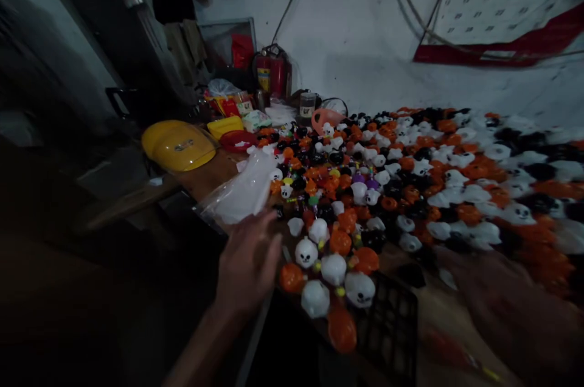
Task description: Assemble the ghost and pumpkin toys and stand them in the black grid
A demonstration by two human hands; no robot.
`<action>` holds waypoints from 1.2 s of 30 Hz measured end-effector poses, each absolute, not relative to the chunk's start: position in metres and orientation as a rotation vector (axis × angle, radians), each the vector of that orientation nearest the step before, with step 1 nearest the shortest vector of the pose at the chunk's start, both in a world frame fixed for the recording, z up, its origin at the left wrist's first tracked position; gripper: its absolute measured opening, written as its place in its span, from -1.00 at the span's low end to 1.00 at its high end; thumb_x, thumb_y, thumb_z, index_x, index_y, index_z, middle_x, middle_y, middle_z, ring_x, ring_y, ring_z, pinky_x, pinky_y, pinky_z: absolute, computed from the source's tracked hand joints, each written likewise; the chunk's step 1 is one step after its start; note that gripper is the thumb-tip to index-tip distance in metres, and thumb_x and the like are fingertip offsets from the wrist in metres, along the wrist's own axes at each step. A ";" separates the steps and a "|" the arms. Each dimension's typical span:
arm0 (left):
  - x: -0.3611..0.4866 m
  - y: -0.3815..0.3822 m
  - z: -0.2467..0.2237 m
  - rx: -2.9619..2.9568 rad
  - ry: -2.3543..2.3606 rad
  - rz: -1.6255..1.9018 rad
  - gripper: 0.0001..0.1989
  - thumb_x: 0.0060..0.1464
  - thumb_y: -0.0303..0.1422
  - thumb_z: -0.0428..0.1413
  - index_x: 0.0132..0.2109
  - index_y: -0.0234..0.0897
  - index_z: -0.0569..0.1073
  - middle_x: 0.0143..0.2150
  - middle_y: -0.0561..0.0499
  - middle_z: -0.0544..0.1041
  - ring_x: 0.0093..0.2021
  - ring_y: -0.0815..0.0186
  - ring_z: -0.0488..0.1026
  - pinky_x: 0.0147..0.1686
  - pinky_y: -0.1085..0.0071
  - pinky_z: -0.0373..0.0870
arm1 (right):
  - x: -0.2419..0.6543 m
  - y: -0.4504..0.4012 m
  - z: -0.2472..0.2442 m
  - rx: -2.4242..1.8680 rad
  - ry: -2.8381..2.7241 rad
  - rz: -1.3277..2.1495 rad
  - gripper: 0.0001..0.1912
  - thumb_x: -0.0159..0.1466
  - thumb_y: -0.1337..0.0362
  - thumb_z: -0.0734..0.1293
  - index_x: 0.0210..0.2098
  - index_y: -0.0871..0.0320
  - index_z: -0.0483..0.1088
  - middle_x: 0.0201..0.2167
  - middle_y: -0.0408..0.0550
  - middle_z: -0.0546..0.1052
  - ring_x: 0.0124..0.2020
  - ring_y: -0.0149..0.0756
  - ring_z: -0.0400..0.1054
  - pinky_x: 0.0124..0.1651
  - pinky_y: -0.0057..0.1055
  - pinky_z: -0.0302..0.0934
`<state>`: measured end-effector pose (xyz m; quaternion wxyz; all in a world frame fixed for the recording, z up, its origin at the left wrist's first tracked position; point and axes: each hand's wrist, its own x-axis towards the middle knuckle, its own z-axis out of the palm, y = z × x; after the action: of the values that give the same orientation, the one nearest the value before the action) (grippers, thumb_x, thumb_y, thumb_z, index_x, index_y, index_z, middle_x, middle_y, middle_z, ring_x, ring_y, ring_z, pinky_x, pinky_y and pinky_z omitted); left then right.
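My left hand [250, 262] is at the table's near edge, just left of a cluster of small white and orange Halloween figures. Its thumb stands apart from the bent fingers, and nothing shows in it. Closest to it are a white round figure with a drawn face [306, 252] and an orange pumpkin-like piece [292, 278]. On the right, my right hand [506, 305] reaches over the table, dark and smeared by motion. Near its fingertips lie a white piece [448, 278] and a black piece [411, 275]. Whether it holds anything is unclear.
A big heap of white, orange and black figures [460, 177] covers the table. A black grid tray [392, 326] lies in front. A clear plastic bag [241, 192], yellow cap [180, 146], red dish [238, 140] and fire extinguishers [277, 75] stand left and behind.
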<state>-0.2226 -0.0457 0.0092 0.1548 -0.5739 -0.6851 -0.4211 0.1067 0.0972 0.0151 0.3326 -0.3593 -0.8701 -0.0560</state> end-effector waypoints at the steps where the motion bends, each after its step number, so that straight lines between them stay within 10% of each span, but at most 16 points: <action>1: -0.233 -0.044 0.005 -1.592 -2.058 -1.204 -0.70 0.17 -0.37 0.04 0.04 -0.30 0.40 -0.02 -0.11 0.53 -0.01 0.17 0.48 0.02 0.22 0.40 | 0.092 0.101 0.035 -0.956 -2.350 -0.105 -0.73 0.30 0.18 0.19 -0.08 0.02 0.45 -0.22 -0.03 0.55 -0.24 -0.12 0.46 -0.12 -0.16 0.31; 7: -0.231 -0.073 -0.019 -1.690 -2.230 -1.418 -0.73 0.18 -0.35 0.02 0.01 -0.22 0.44 -0.04 -0.01 0.53 -0.04 0.27 0.48 0.01 0.34 0.38 | -0.003 0.126 0.100 -0.735 -2.677 0.174 -0.67 0.30 0.11 0.14 -0.06 -0.04 0.44 -0.14 -0.08 0.55 -0.26 -0.19 0.45 -0.25 -0.26 0.32; 13: -0.193 -0.105 -0.033 -1.964 -2.060 -1.601 -0.26 -0.02 -0.19 0.22 0.25 -0.26 0.15 0.31 -0.20 0.15 0.28 0.03 0.15 0.20 0.09 0.20 | -0.006 0.066 0.121 -0.661 -2.648 0.135 -0.73 0.34 0.13 0.21 -0.18 0.08 0.49 -0.38 -0.14 0.55 -0.47 -0.35 0.44 -0.51 -0.50 0.20; 18: -0.177 -0.088 -0.038 -1.918 -2.076 -1.724 -0.34 0.07 -0.41 0.17 0.28 -0.21 0.10 0.37 -0.16 0.03 0.33 0.11 0.07 0.26 0.14 0.14 | 0.017 0.010 0.090 -0.551 -2.614 0.137 -0.86 0.32 0.23 0.26 -0.16 0.05 0.42 -0.25 -0.09 0.52 -0.27 -0.31 0.43 -0.23 -0.37 0.32; 22: -0.167 -0.074 -0.035 -2.042 -1.975 -1.673 -0.48 0.15 -0.43 0.09 0.24 -0.23 0.19 0.40 -0.13 -0.03 0.36 0.13 0.00 0.28 0.18 0.09 | 0.026 0.003 0.050 -0.599 -2.664 -0.003 -0.60 0.25 0.13 0.34 0.05 0.10 0.34 -0.12 0.02 0.48 -0.09 -0.11 0.37 0.00 -0.11 0.23; 36: -0.163 -0.064 -0.026 -2.065 -1.982 -1.624 -0.48 0.16 -0.31 0.10 0.24 -0.27 0.20 0.39 -0.17 0.00 0.34 0.06 0.03 0.27 0.09 0.11 | 0.022 0.000 0.034 -0.664 -2.683 0.002 -0.53 0.31 0.14 0.29 0.17 0.12 0.23 -0.08 0.05 0.44 -0.08 -0.10 0.31 0.02 -0.09 0.10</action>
<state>-0.1631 -0.0641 -0.0256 -0.0745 -0.6257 -0.6006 -0.4922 0.0221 0.0004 0.0337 0.1878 -0.2360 -0.9534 0.0008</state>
